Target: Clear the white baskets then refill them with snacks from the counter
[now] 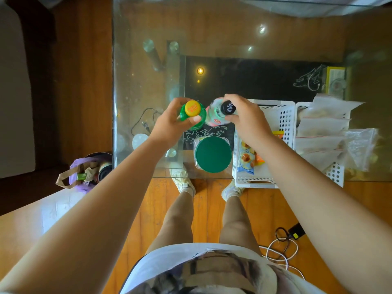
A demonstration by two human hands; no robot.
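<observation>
Glass table [148, 28], basket [284, 124] arm-hidden

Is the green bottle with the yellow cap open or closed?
Closed. The yellow cap sits on the green bottle, which the left hand grips.

Both arms bare, reaching forward and converging toward the middle, forearms angled inward.

Left hand [171, 122]: fingers curled round the neck of a green bottle [194, 119], thumb tip pressed just below its yellow cap, index finger arching over the far side. Wrist slightly bent, back of hand facing up and left.

Right hand [246, 119]: just beside the left, knuckles up, fingers curled over the top of a clear bottle [214, 115]; thumb and fingertips pinch around its black cap. Wrist straight, in line with the forearm.

The two hands sit close together, not touching.
</observation>
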